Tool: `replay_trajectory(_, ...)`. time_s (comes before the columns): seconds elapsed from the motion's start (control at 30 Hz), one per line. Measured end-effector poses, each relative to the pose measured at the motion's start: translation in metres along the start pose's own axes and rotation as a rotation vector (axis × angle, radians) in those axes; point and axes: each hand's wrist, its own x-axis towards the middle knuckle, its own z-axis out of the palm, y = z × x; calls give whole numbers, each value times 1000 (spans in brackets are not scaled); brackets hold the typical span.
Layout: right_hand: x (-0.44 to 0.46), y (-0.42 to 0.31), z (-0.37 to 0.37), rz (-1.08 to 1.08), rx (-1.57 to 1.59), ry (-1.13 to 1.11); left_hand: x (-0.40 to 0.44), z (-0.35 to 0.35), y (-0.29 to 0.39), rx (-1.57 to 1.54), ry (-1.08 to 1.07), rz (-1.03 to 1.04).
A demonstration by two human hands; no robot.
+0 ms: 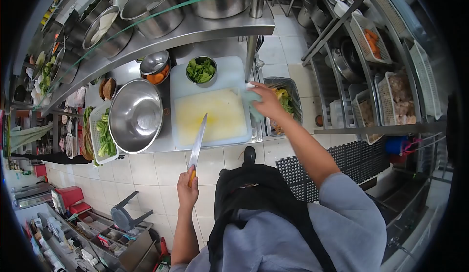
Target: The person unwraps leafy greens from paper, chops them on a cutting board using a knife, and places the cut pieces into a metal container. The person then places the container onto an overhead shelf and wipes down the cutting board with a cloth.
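Note:
My left hand is closed round the orange handle of a long knife, its blade tip over the wet, yellow-stained cutting board. That board lies on a larger pale board. At the right edge of the boards, my right hand has its fingers bent round something pale green and white, blurred by motion, perhaps a cloth. A metal pot of cut green leaves stands on the larger board, behind the stained one.
Left of the boards are a large steel bowl, a basket of greens and a small pot of carrots. A steel shelf crosses above the table's back. A lined bin stands at right, before racks with baskets.

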Motion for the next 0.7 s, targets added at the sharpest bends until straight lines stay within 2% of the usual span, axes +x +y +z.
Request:
replay_trajectory(0.07, 26, -5, 47, -127, -67, 6, 8, -4, -4, 5, -3, 12)
replay_trajectory(0.1, 31, -7, 58, -125, -71, 1, 9, -6, -6, 14, -8, 20)
replay_trajectory(0.17, 32, -12, 74, -190, -349, -324, 2, -15, -6, 5, -9, 27)
replay_trajectory(0.3, -35, 17, 51, -219, -436, -648, -30, -41, -18, 10, 7, 22)
replay_trajectory(0.37, -61, -19, -1, 35, -708, -999, -53, -52, -31, 16, 9, -33)
replay_trajectory(0.43, -67, -20, -32, 205, -725, -971, -75, -57, -48, -13, 45, -21)
replay_trajectory(0.47, -64, -23, -33, 204, -733, -978, -84, -58, -56, -22, 59, -72)
replay_trajectory(0.53, -56, -33, -33, 121, -713, -449, -94, -59, -70, -52, 90, -112)
replay_trajectory(0.6, -39, -41, 4, -130, -481, -132, -94, -61, -71, -50, 82, -116)
replay_trajectory(0.67, -34, -41, 74, -245, -86, -45, -87, -62, -73, -47, 72, -112)
replay_trajectory(0.7, -42, -45, 107, -334, -161, -180, -83, -61, -75, -43, 71, -61)
